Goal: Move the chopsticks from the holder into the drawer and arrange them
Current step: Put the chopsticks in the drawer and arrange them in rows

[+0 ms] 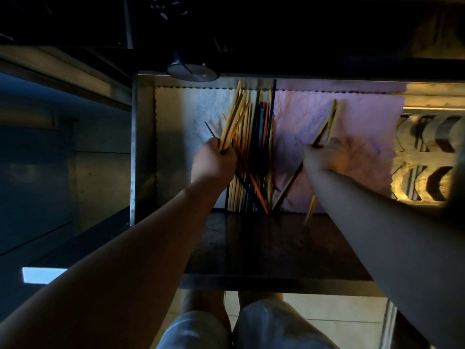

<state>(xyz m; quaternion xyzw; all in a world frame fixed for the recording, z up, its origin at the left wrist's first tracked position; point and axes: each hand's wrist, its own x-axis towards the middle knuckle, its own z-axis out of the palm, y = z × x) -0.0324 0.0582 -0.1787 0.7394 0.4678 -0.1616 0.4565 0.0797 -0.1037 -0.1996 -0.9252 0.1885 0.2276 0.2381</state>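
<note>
Since you are handling thin, stiff, light sticks, they are likely going to roll and slip against each other. I judge that taking a small bunch near its middle is giving you the most control.

From the head camera, the chopsticks are lying mostly lengthwise in the middle of the open drawer, on a crumpled paper lining. They are showing yellow, black, blue-grey and orange-red, with several crossing at angles. Your left hand is curling round a fan of yellow ones, and your right hand is gripping a dark pair with pale edges, just right of the pile.
</note>
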